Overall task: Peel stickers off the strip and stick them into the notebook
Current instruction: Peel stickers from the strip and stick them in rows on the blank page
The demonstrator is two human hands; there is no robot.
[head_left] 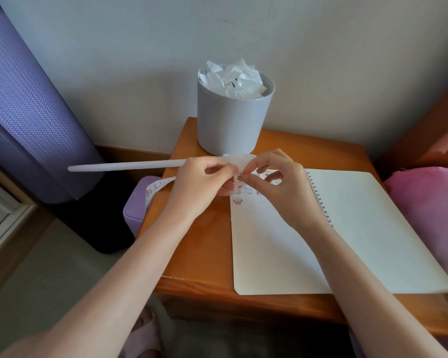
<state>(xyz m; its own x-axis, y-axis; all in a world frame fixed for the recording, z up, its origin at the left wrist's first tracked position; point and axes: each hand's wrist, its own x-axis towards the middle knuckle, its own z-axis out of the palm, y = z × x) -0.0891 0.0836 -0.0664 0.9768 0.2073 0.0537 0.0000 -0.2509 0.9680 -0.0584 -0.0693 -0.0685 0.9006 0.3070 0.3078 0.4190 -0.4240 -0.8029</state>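
Observation:
An open spiral notebook (347,228) lies on the wooden table, with several small cartoon stickers stuck near the top of its left page (243,195). My left hand (199,184) pinches the white sticker strip (153,188), which trails off to the left over the table edge. A long pale backing tail (124,166) sticks out to the left above it. My right hand (282,184) pinches a small sticker (239,176) between thumb and forefinger, right at the strip end held by the left hand. Both hands hover above the notebook's top left corner.
A grey round bin (233,120) full of crumpled white backing paper stands at the table's back edge. A purple box (137,208) sits below the table's left side. A pink cushion (435,218) lies at the right. A purple rolled mat (23,112) stands at the left.

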